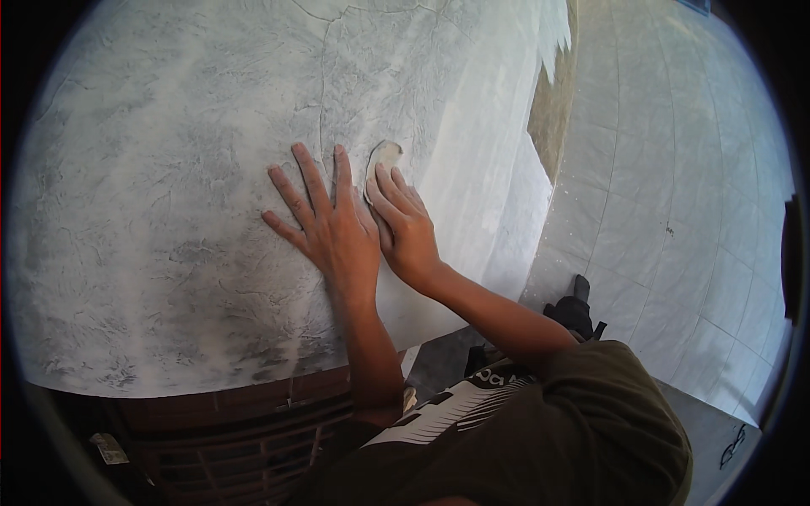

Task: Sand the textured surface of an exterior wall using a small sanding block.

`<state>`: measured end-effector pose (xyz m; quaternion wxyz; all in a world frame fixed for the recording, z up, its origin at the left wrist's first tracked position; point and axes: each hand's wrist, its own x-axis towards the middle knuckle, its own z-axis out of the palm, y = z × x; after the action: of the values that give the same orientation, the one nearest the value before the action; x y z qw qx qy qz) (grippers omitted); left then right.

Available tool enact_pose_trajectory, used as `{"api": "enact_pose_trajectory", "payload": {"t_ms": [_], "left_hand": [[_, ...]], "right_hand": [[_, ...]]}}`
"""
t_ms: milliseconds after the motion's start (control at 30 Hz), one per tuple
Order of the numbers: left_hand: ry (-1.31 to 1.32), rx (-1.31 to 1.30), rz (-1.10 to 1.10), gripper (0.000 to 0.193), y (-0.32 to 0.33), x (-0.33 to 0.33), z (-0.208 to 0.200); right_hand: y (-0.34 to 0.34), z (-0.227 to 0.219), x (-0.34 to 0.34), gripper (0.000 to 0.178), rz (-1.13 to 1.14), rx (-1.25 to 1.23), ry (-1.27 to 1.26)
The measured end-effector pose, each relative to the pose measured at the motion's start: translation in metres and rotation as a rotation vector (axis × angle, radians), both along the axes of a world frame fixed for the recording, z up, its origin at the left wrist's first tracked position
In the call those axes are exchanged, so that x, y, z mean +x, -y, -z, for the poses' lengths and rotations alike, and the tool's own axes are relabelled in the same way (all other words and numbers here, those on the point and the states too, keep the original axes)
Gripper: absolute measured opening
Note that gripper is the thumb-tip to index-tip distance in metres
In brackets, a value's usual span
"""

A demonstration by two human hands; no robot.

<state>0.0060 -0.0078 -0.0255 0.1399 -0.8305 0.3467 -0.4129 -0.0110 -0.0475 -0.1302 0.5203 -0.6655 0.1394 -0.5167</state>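
Observation:
My left hand (342, 232) lies flat on a whitish-grey plastered wall (186, 169), its fingers spread and nothing in it. Right beside it, my right hand (409, 236) presses a pale, flat, rounded piece that looks like worn sandpaper (387, 153) against the same surface. Its fingers lie close together over that piece, whose upper end sticks out past the fingertips; the rest is covered by the hand. Around both hands the wall has fine cracks and rough, patchy trowel marks. A smoother white band runs to the right of my right hand.
Grey floor tiles (650, 202) with white specks stretch along the right, past a bare brown strip (553, 110) at the wall's edge. A dark shoe (581, 287) stands on them. Below the wall's lower edge is a dark reddish-brown grille (228, 455).

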Motion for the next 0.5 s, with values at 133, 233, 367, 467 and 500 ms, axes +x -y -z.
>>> {"api": "enact_pose_trajectory", "payload": {"t_ms": [133,233,367,467,500], "left_hand": [[0.005,0.031,-0.013,0.056,0.001,-0.003,-0.004],[-0.011,0.065,-0.027,0.056,0.007,-0.005,0.001],[-0.015,0.053,-0.021,0.056,0.004,0.001,0.006],[-0.006,0.057,-0.044,0.059,0.001,-0.004,0.003],[-0.001,0.066,-0.048,0.060,0.006,-0.004,0.002]], "right_hand": [[0.032,-0.010,0.005,0.043,0.071,0.020,-0.009],[0.055,-0.008,0.016,0.042,0.169,0.069,0.038],[0.000,0.007,-0.006,0.046,-0.028,-0.007,-0.033],[0.034,0.000,0.006,0.046,0.049,0.013,-0.023],[0.055,-0.006,0.014,0.046,0.080,0.077,0.022]]}}
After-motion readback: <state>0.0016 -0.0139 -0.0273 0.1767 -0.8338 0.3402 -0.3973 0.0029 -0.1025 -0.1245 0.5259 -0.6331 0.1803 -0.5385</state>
